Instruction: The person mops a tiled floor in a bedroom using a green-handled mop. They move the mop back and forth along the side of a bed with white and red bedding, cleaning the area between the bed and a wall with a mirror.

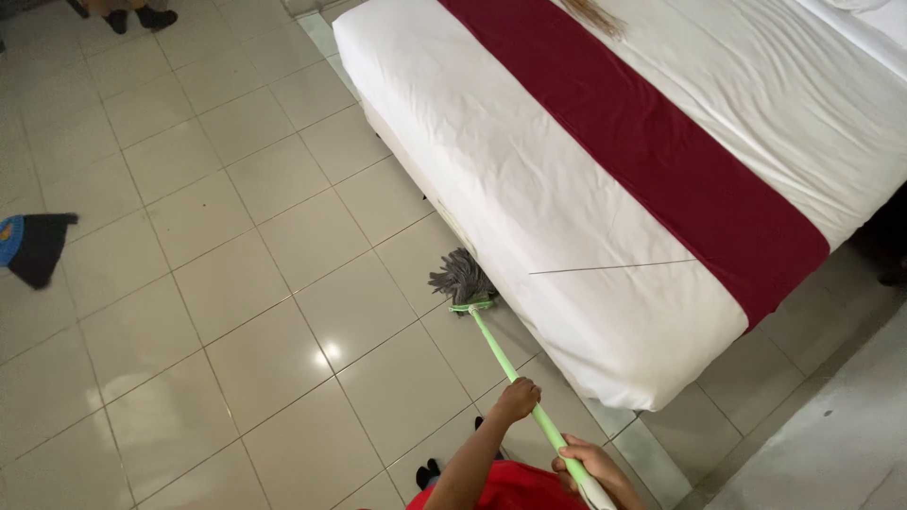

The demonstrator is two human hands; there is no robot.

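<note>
Both my hands are on the mop handle (505, 364), a thin light-green pole running from the bottom centre of the frame up and left toward the bed. My left hand (516, 398) is clenched round the pole higher up, knuckles facing the camera. My right hand (593, 465) grasps it lower, near the bottom edge, where the pole turns pale grey.

The mop head (461, 280), a bunch of grey strands on a green clamp, lies on the tiled floor (236, 283) at centre frame, touching or just beside the foot of the bed (529, 189), against its white hanging sheet.

Handling, judged: the pole looks light and stiff, smooth plastic or coated metal, so likely a bit slippery in a loose fist. The strand head is soft and floppy; if wet it will drag and add weight at the far end. Two spread grips, as now, give the best leverage; the upper hand steers, the lower one pushes.

A dark red runner (661, 161) crosses the bed. At left edge lies a dark broom head with a blue part (33, 246). Another person's feet (137, 17) show at upper left.
</note>
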